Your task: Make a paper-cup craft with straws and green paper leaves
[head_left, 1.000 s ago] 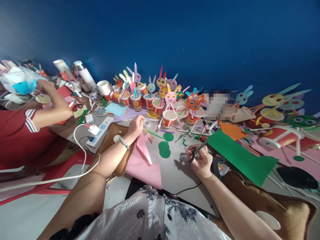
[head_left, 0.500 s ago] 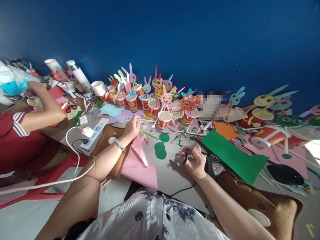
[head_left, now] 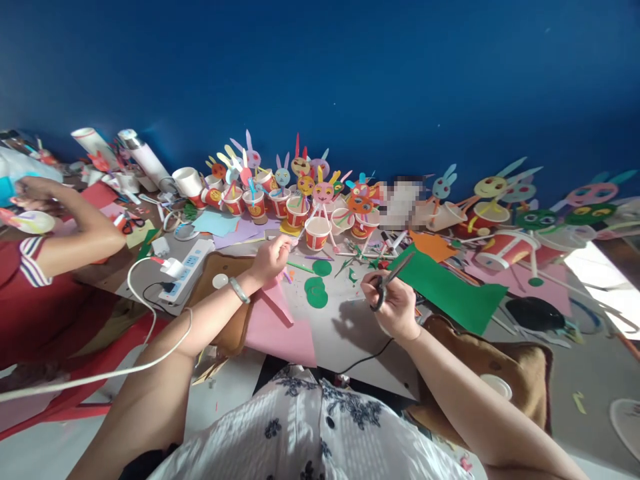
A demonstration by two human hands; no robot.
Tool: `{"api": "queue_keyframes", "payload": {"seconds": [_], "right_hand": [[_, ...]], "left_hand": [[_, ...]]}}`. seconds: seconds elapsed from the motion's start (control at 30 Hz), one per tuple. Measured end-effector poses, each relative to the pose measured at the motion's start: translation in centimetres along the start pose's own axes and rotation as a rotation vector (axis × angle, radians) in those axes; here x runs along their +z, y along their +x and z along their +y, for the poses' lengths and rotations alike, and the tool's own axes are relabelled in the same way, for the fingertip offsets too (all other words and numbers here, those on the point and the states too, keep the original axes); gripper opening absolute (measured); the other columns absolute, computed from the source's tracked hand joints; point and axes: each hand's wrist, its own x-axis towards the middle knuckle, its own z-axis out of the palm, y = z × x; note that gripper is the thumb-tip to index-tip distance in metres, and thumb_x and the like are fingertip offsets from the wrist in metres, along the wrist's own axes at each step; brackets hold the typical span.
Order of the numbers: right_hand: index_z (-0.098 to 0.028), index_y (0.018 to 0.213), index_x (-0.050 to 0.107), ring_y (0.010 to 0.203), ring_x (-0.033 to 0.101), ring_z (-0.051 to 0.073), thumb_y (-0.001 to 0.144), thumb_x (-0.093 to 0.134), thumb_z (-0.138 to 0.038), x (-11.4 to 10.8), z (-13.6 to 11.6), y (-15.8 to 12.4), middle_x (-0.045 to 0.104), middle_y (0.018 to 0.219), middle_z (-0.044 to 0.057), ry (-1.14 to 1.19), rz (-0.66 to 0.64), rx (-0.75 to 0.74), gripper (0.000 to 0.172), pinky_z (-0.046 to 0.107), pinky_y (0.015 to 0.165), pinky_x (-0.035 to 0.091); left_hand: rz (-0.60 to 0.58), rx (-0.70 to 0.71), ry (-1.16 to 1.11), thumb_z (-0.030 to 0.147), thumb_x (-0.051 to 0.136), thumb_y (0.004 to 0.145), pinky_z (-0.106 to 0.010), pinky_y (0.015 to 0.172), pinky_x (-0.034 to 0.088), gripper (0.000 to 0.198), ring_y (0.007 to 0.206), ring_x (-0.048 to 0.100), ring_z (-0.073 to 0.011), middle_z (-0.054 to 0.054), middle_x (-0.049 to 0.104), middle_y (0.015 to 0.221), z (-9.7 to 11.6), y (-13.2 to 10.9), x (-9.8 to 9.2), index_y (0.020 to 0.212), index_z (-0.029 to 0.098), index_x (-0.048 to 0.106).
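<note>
Over the worktop (head_left: 337, 340), the right hand (head_left: 397, 307) is clasping black-handled scissors (head_left: 399, 270), pointing forward, seemingly for safety; I cannot tell the left hand's grip (head_left: 271, 260).

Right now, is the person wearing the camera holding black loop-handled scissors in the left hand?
No, the black loop-handled scissors are in the right hand, apart from the left hand.

Cups (head_left: 317, 235) line the far side of the table (head_left: 330, 333), before the wall (head_left: 320, 67), with a flask (head_left: 145, 159) at far left. Paper discs (head_left: 317, 295) lie mid-table between the left hand (head_left: 274, 259) and the right hand (head_left: 396, 308), which holds scissors (head_left: 397, 268). A power strip (head_left: 189, 270) lies left of one cushion (head_left: 234, 337); another cushion (head_left: 525, 375) sits near right, with a paper sheet (head_left: 445, 287) on its far side.
</note>
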Motion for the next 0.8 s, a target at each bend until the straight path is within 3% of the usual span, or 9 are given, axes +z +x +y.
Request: {"api": "queue_keyframes", "payload": {"seconds": [0.07,0.17,0.27,0.37,0.5,0.63,0.7,0.8], "right_hand": [[-0.021,0.073,0.061,0.061,0.060,0.015,0.091,0.060,-0.037,-1.2,-1.3,0.6,0.068,0.072,0.003,0.017,0.034,0.013,0.024,0.029,0.062,0.050],[-0.020,0.070,0.061,0.060,0.060,0.014,0.091,0.062,-0.036,-3.4,-3.2,1.5,0.067,0.072,0.003,-0.009,0.101,-0.029,0.026,0.028,0.062,0.049],[-0.020,0.075,0.062,0.065,0.061,0.014,0.090,0.064,-0.026,-6.0,-4.0,1.6,0.067,0.075,0.003,-0.043,0.103,-0.158,0.017,0.028,0.065,0.049],[-0.021,0.075,0.059,0.067,0.060,0.016,0.083,0.071,-0.018,-8.2,-3.7,0.5,0.068,0.075,0.003,-0.139,0.110,-0.284,0.015,0.031,0.069,0.049],[-0.023,0.072,0.058,0.063,0.060,0.017,0.082,0.070,-0.015,-9.8,-2.4,-2.3,0.068,0.071,0.003,-0.256,0.071,-0.260,0.018,0.033,0.062,0.048],[-0.025,0.064,0.058,0.056,0.062,0.018,0.078,0.073,-0.016,-10.5,-0.9,-5.2,0.067,0.064,0.002,-0.375,0.150,-0.176,0.023,0.032,0.050,0.047],[-0.026,0.064,0.061,0.052,0.062,0.019,0.076,0.074,-0.018,-10.7,0.0,-6.3,0.068,0.063,0.002,-0.387,0.194,-0.147,0.019,0.032,0.046,0.046],[-0.027,0.064,0.063,0.049,0.062,0.019,0.074,0.074,-0.020,-11.2,1.1,-7.6,0.070,0.063,0.002,-0.410,0.247,-0.073,0.016,0.032,0.042,0.044]], "left_hand": [[-0.049,0.062,-0.013,0.017,0.043,0.088,-0.027,0.079,0.050,0.022,0.083,0.067,-0.0165,-0.005,0.072,0.089,1.8,0.0,0.0,0.098,0.019,0.063],[-0.151,0.273,0.060,0.019,0.039,0.093,-0.029,0.079,0.048,0.024,0.081,0.066,-0.0184,-0.006,0.070,0.086,4.6,0.2,-0.5,0.093,0.019,0.063],[-0.290,0.381,0.218,0.019,0.042,0.092,-0.032,0.083,0.047,0.022,0.084,0.066,-0.0206,-0.007,0.070,0.089,6.5,0.2,-2.1,0.098,0.019,0.063],[-0.327,0.228,0.481,0.015,0.042,0.092,-0.034,0.073,0.046,0.021,0.079,0.067,-0.0246,-0.011,0.069,0.087,6.5,-0.8,-4.3,0.094,0.017,0.062],[-0.381,-0.042,0.713,0.014,0.046,0.089,-0.036,0.062,0.043,0.016,0.065,0.065,-0.0285,-0.013,0.064,0.070,4.7,-4.1,-6.7,0.088,0.013,0.063],[-0.642,-0.055,0.494,0.005,0.050,0.077,-0.034,0.061,0.043,0.023,0.057,0.059,-0.0229,-0.007,0.058,0.059,3.2,-7.1,-7.2,0.059,0.020,0.052],[-0.729,0.007,0.333,0.009,0.051,0.078,-0.031,0.063,0.044,0.021,0.060,0.058,-0.0190,-0.004,0.061,0.066,3.2,-7.4,-6.9,0.061,0.021,0.053],[-0.752,0.115,0.150,0.010,0.048,0.080,-0.029,0.066,0.044,0.017,0.068,0.059,-0.0155,-0.004,0.066,0.086,3.5,-6.3,-5.7,0.070,0.021,0.058]]}}
